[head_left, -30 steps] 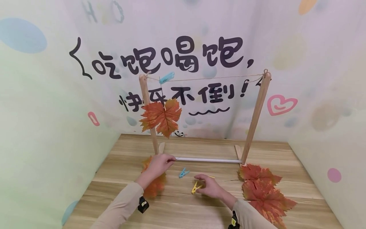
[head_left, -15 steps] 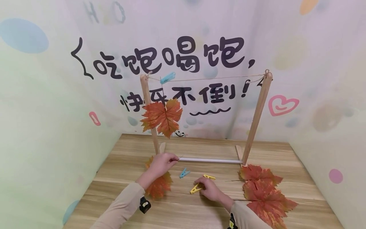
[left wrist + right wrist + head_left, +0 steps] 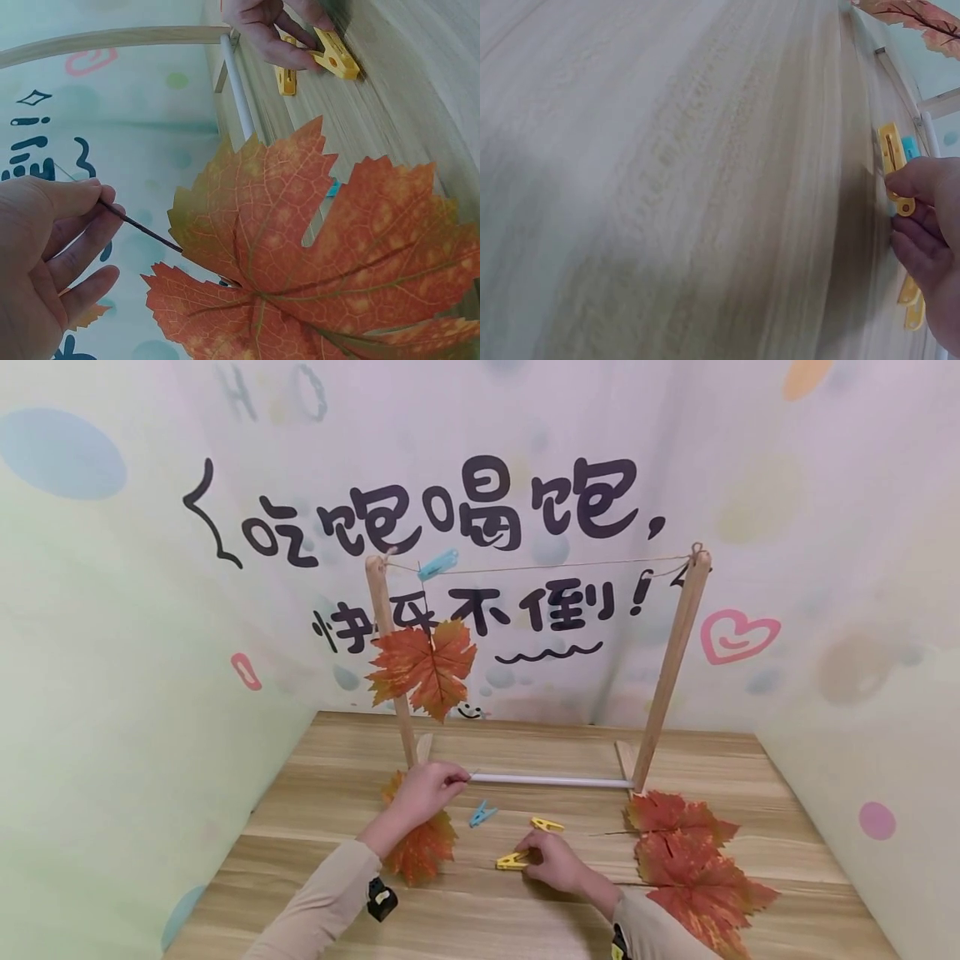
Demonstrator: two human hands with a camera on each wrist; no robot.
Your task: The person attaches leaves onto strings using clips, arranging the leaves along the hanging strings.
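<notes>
My left hand (image 3: 429, 789) pinches the thin dark stem of an orange-red artificial maple leaf (image 3: 300, 247) between thumb and fingertips. In the head view that leaf hangs below the hand, partly covered by the forearm. My right hand (image 3: 557, 862) holds a yellow clothespin (image 3: 510, 861) by one end, thumb and fingers pinching it low over the table. Just behind that hand lies a second yellow clothespin (image 3: 547, 823). A blue clothespin (image 3: 482, 813) rests on the table between the two hands.
A wooden frame with two posts (image 3: 671, 672) carries a string (image 3: 555, 566) across its top. There a light-blue clothespin (image 3: 438, 564) holds a hanging leaf (image 3: 426, 664). A white rod (image 3: 555, 780) joins the posts low down. More red leaves (image 3: 697, 881) lie at the right.
My right fingers have closed on the yellow clothespin, and it has turned to lie flatter. The leaf under my left hand has swung slightly right; the left hand has barely shifted.
</notes>
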